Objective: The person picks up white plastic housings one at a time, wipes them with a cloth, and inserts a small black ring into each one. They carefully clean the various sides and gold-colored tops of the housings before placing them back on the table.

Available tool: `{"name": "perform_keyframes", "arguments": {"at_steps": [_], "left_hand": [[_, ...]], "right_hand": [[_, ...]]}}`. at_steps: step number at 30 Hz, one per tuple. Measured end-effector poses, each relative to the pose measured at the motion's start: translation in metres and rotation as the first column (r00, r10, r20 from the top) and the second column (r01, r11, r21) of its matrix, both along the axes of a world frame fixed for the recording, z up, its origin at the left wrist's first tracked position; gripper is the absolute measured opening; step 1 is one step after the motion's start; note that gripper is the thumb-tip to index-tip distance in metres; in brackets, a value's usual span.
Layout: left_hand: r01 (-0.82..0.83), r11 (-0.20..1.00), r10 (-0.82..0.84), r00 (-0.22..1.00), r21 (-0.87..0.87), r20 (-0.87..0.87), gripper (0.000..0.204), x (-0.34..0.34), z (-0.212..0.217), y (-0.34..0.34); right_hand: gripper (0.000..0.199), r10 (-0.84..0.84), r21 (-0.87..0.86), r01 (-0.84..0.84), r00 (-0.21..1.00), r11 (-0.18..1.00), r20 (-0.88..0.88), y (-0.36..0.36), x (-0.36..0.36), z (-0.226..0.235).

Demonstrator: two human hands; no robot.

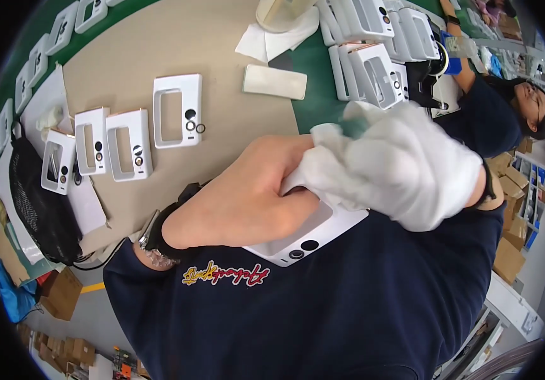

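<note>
My left hand point(256, 196) is meeting my gloved right hand point(418, 164) above the white frame point(331, 234), which is sitting near my shirt point(348, 310), probably for steadiness. Fabric point(331, 155) is hiding fingertips; I cannot tell their grip. More frames point(138, 130) are lying left.

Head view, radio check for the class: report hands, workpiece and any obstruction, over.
Left hand bare, at the white frame, grip hidden. Right hand white-gloved, blurred, over the frame. Frame partly covered by both hands, dark circles showing.

Bright light, bent edges, dark corners
</note>
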State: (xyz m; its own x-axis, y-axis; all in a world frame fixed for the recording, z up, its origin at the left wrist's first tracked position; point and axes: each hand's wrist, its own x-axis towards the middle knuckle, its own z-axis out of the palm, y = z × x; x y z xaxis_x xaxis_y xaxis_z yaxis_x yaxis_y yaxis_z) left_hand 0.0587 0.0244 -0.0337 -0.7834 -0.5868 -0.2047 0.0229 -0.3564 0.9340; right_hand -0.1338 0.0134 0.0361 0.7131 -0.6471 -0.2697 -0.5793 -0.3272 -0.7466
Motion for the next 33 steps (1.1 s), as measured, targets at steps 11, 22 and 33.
{"name": "perform_keyframes", "arguments": {"at_steps": [11, 22, 33], "left_hand": [[0.099, 0.995, -0.100, 0.990, 0.015, 0.102, 0.029, 0.012, -0.007, 0.002], [0.263, 0.963, -0.255, 0.960, -0.055, 0.116, 0.026, 0.003, 0.005, -0.002], [-0.011, 0.999, 0.010, 1.000, -0.030, -0.023, 0.020, -0.003, -0.007, 0.006]], "right_hand": [[0.038, 0.191, -0.641, -0.226, 0.974, 0.734, -0.125, 0.048, -0.009, -0.043], [0.030, 0.185, -0.606, -0.294, 0.954, 0.739, -0.238, 0.010, 0.007, -0.029], [0.014, 0.331, -0.236, -0.414, 0.887, 0.879, -0.323, 0.029, -0.010, -0.014]]}}
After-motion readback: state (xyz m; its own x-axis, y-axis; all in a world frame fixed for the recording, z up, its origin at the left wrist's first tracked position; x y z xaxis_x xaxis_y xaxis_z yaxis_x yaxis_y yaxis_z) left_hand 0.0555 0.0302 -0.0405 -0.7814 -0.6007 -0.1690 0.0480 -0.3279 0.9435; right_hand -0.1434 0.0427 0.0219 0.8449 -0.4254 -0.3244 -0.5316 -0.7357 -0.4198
